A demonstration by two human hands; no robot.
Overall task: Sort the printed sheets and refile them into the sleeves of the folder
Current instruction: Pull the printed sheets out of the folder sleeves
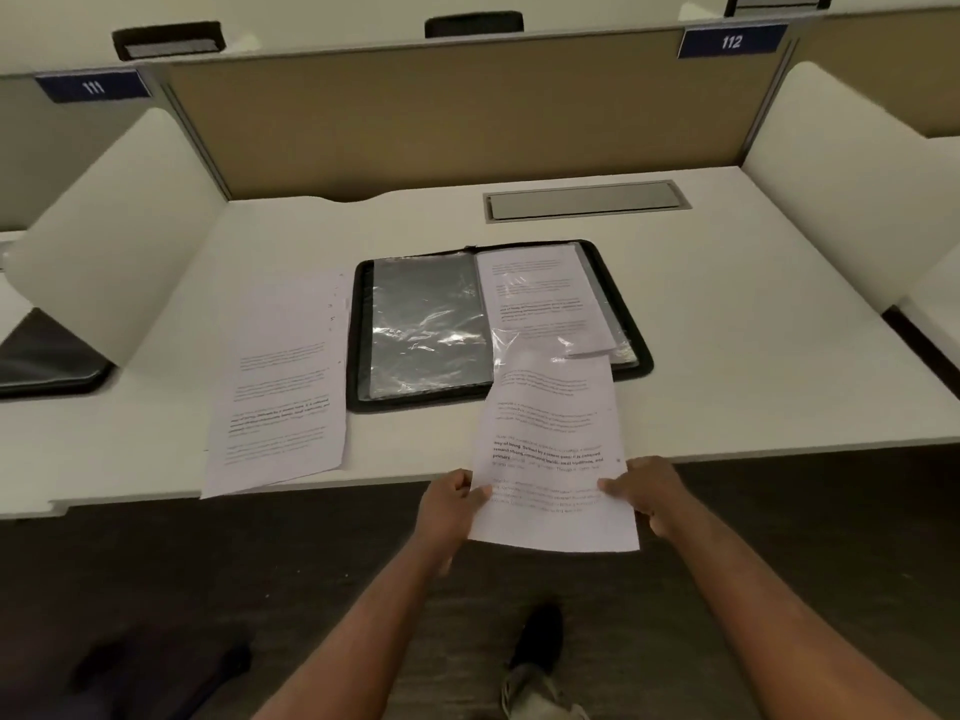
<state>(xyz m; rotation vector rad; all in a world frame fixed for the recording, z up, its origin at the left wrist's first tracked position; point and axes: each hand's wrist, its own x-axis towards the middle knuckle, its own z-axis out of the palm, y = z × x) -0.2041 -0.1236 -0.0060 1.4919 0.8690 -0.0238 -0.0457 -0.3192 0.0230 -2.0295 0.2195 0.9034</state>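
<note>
You hold 1 printed sheet (pixel 553 449) by its near end, your left hand (pixel 451 504) pinching the left edge and your right hand (pixel 641 493) the right, so it stays flat and square. Its far end already sits in the mouth of the clear sleeve (pixel 524 345) on the right page of the open folder (pixel 363 330), which looks like feeding it in. The remaining sheets (pixel 283 381) wait on the desk (pixel 753 330) just left of the folder, within reach.

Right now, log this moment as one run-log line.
left hand: grips sheet | right hand: grips sheet | folder: open on desk | stack: left of folder
</note>
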